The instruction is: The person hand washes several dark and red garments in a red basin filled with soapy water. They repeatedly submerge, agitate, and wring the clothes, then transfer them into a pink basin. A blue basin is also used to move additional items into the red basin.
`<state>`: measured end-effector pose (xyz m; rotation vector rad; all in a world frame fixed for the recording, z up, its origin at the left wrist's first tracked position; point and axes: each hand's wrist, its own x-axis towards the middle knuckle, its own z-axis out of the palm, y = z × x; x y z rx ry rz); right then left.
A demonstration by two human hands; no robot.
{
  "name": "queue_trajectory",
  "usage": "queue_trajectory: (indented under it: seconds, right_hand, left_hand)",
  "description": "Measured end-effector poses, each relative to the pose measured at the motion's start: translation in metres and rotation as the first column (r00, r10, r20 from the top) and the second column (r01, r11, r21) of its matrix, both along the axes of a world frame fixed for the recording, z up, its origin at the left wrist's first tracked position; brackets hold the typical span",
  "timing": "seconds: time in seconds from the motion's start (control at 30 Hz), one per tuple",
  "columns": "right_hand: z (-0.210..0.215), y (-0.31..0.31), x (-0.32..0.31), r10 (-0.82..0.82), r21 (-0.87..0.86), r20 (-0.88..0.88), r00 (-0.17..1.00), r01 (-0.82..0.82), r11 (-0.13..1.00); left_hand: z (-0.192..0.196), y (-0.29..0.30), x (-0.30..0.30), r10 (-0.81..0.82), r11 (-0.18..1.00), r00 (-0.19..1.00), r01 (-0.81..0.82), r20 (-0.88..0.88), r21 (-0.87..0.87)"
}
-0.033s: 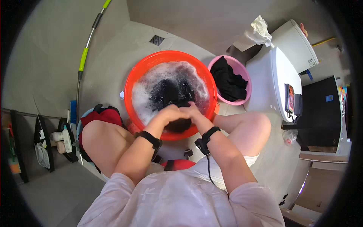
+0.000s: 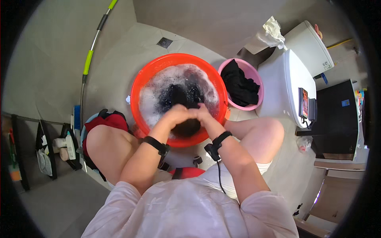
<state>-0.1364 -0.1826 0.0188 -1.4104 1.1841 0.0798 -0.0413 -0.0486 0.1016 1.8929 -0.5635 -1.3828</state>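
Observation:
A red basin point(image 2: 158, 63) of foamy water stands on the floor between my knees. A dark wet garment point(image 2: 180, 95) lies in the suds, and part of it is bunched at the near rim. My left hand point(image 2: 174, 115) and my right hand point(image 2: 203, 114) are pressed together over that rim. Both are closed on the bunched dark cloth point(image 2: 187, 127). Each wrist carries a black band.
A pink basin point(image 2: 254, 72) holding black clothes point(image 2: 240, 85) sits right of the red one. Beyond it is a white toilet point(image 2: 283, 79) with a phone point(image 2: 303, 103) on its lid. A floor drain point(image 2: 164, 42) and a green-and-grey pole point(image 2: 93, 47) are at the back left.

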Motion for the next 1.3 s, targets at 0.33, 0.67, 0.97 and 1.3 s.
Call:
queue_trajectory:
  seconds: [0.33, 0.67, 0.97, 1.3]
  right_hand:
    - [0.213, -0.025, 0.055, 0.243, -0.380, 0.526, 0.815, -0.030, 0.924]
    - [0.190, 0.000, 0.024, 0.607, -0.695, 0.188, 0.772, -0.332, 0.638]
    - [0.117, 0.061, -0.035, 0.542, -0.231, -0.201, 0.816, -0.577, 0.783]
    - [0.171, 0.076, -0.050, -0.073, 0.175, 0.436, 0.897, -0.005, 0.985]
  left_hand:
    - [0.080, 0.061, 0.031, 0.671, 0.614, 0.506, -0.789, -0.542, 0.024]
    - [-0.005, 0.045, -0.066, 0.391, 0.682, -0.192, -0.596, -0.900, 0.423]
    - [-0.059, 0.047, -0.097, 0.098, 0.570, -0.071, -0.814, -0.993, 0.114]
    - [-0.005, 0.013, -0.083, -0.147, 0.202, 0.064, -0.975, -0.987, -0.093]
